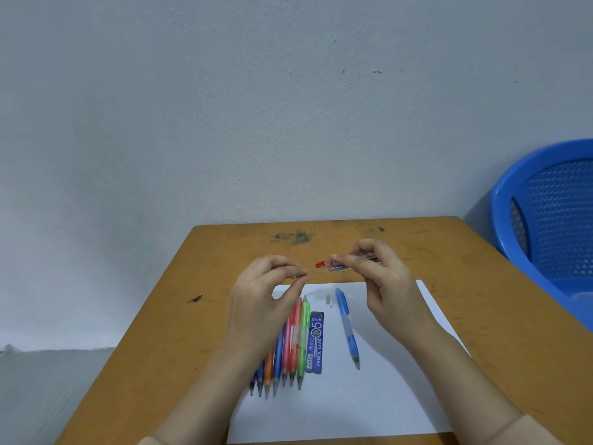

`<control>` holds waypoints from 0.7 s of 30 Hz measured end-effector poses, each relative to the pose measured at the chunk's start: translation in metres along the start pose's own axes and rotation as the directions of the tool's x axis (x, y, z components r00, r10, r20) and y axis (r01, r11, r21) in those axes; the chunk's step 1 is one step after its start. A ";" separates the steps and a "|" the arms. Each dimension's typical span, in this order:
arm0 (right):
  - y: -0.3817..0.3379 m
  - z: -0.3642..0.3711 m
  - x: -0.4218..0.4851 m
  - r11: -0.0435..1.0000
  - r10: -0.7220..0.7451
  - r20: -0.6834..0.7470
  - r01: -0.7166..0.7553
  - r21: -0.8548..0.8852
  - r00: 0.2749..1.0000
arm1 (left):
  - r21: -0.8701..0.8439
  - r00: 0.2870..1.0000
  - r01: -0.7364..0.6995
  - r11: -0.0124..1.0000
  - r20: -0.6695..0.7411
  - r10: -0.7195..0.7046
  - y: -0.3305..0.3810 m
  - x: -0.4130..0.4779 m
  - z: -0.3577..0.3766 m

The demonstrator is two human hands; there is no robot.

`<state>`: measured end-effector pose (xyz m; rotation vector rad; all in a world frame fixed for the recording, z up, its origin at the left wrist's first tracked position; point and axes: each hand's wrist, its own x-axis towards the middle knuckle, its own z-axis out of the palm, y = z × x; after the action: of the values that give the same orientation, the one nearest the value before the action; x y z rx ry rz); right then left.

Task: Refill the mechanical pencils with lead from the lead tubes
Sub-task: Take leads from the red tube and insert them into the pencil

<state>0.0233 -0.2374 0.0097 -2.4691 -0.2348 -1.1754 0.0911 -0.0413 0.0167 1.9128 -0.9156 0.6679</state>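
Left hand (266, 293) pinches a thin lead (316, 272) at the mouth of the lead tube (333, 266), which the right hand (382, 277) grips above the table (179, 316). Below on white paper (385, 396): a pencil row (288, 345) partly hidden by the left wrist, a lead packet (315, 342) just beside it, and a blue pencil (348, 329) apart. Blue chair (545, 220) stands at the right.

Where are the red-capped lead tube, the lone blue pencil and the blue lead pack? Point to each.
lead tube (330, 265), head view, clear body beside the red cap.
lone blue pencil (347, 327), head view, its frosted grip.
blue lead pack (316, 343), head view, middle of its label.
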 end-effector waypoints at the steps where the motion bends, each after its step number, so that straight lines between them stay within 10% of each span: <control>1: 0.000 -0.001 0.000 1.000 0.005 -0.004 -0.005 -0.001 1.000 | -0.002 1.000 0.003 1.000 -0.004 -0.003 -0.001 0.000 0.000; 21: -0.007 -0.009 0.004 0.967 0.253 -0.082 -0.249 0.057 0.964 | 0.020 0.996 0.092 0.996 0.018 -0.092 -0.008 0.002 -0.003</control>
<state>0.0172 -0.2352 0.0200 -2.3174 0.0741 -1.1526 0.0989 -0.0365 0.0157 1.9687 -0.8301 0.6061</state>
